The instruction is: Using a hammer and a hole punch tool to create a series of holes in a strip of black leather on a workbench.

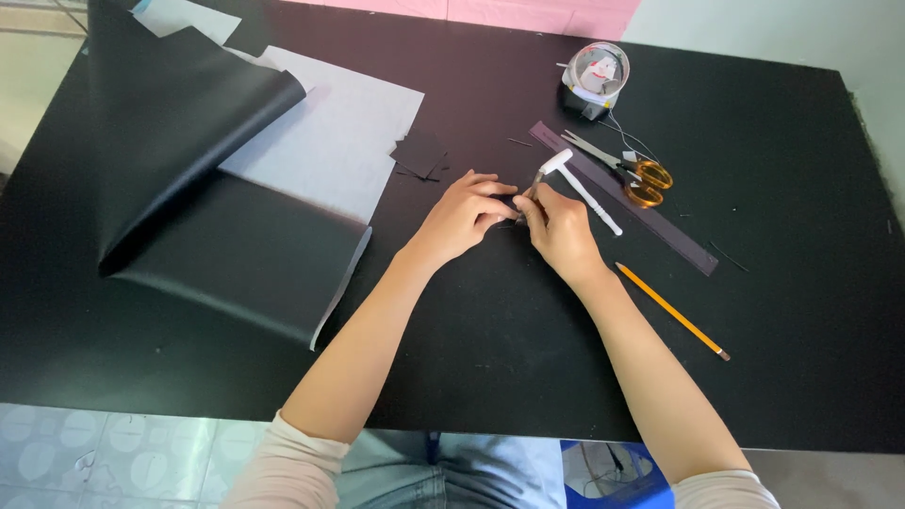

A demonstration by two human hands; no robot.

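Observation:
My left hand and my right hand meet at the middle of a black table. Between their fingertips they pinch a small dark piece, hard to make out against the table. My right hand also grips a thin metal tool that sticks up from its fingers. A white T-shaped tool lies just beyond my right hand.
A large curled black sheet with a white backing lies at the left. Dark paper scraps sit beside it. A dark ruler, orange-handled scissors, a round tape dispenser and a yellow pencil lie at the right.

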